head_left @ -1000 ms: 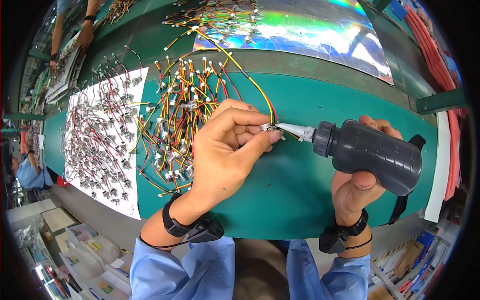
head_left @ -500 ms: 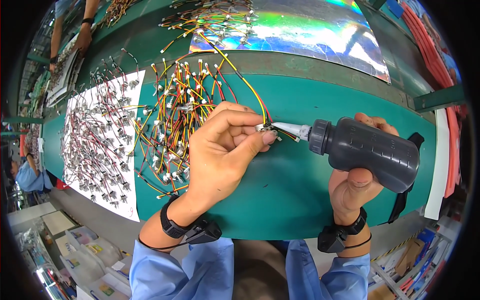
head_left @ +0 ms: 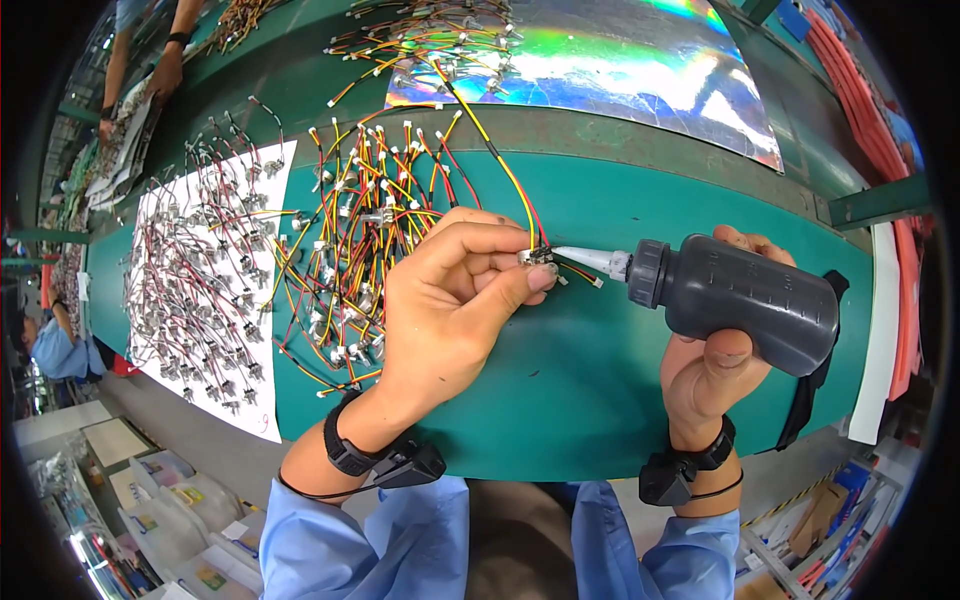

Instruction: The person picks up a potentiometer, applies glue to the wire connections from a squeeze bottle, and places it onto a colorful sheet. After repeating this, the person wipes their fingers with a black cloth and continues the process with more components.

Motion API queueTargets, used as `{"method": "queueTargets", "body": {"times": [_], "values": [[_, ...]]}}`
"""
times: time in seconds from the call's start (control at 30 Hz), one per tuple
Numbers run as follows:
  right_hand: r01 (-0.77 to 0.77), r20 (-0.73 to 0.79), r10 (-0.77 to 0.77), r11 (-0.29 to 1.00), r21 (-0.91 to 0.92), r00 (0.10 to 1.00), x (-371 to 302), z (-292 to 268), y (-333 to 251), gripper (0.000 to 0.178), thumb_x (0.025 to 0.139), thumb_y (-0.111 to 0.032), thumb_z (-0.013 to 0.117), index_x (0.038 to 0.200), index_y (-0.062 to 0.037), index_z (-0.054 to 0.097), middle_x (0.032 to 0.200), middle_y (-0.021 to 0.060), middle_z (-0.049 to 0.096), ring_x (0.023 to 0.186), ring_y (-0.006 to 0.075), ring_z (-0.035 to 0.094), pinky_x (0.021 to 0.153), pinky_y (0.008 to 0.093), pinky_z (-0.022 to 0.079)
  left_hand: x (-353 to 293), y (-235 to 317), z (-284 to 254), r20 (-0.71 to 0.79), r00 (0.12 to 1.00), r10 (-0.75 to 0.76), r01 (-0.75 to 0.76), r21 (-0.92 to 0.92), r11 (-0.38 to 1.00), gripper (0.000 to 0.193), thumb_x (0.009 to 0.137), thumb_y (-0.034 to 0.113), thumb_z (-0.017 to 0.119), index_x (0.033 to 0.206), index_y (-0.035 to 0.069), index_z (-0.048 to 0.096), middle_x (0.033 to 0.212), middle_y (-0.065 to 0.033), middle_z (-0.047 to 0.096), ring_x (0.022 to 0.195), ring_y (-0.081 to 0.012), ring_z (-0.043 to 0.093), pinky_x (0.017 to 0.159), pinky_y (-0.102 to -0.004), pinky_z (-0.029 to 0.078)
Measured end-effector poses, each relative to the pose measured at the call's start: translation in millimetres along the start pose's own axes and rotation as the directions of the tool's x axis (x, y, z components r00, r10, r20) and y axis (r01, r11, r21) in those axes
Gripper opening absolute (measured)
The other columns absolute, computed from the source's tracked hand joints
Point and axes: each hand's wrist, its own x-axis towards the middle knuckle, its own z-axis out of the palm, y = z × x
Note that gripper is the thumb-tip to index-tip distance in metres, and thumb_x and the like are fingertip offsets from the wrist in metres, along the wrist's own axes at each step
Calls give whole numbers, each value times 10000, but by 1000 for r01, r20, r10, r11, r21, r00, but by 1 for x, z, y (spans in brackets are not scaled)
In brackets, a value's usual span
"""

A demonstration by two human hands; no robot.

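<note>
My left hand (head_left: 440, 310) pinches a small metal potentiometer (head_left: 533, 257) between thumb and fingers, above the green mat (head_left: 560, 400). Red, yellow and black wires (head_left: 508, 170) run up from it toward the far side. In my right hand (head_left: 692, 385) is a dark grey squeeze bottle (head_left: 755, 300), lying nearly level, thumb below and fingers over the top. Its pale tapered nozzle (head_left: 590, 260) points left, the tip at the potentiometer's wire end; whether they touch I cannot tell. Left of my left hand lies a heap of wired potentiometers (head_left: 365, 220).
A white sheet (head_left: 262, 405) at the left carries many wired metal parts. Beyond the mat, a shiny reflective sheet (head_left: 620, 70) bears more of them. A black strap (head_left: 800, 415) lies right of the bottle. Another person's hand (head_left: 165, 75) is at the far left.
The potentiometer and nozzle sit slightly farther right in view, and the bottle's base has risen a little. Both hands keep their holds.
</note>
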Motion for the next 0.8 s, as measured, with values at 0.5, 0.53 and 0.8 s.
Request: {"method": "queueTargets", "body": {"times": [0.5,0.53,0.8], "values": [[-583,41,648,653,484,760,35,-22,36,362,917,-318,460,1120,-18,452,1023,123,551,544,55,384,488,205,324,2,1,1,-66,998,-6,8,27,1000,189,775,-109,560,946,-43,515,922,-78,499,755,-148,592,655,-280,535],[-586,88,643,623,518,761,35,-21,36,352,920,-318,454,1103,-18,463,1030,126,552,543,55,387,485,203,325,2,1,1,-69,998,-5,6,24,1000,189,775,-109,560,946,-43,515,922,-78,499,755,-148,592,655,-280,535],[-225,76,212,921,319,974,12,-4,13,508,885,-381,500,1231,-34,369,1169,144,476,560,50,391,517,185,359,3,-1,-4,-68,997,28,-23,78,997,235,724,-119,623,928,-26,552,919,-49,454,762,-88,539,664,-193,470]]}}
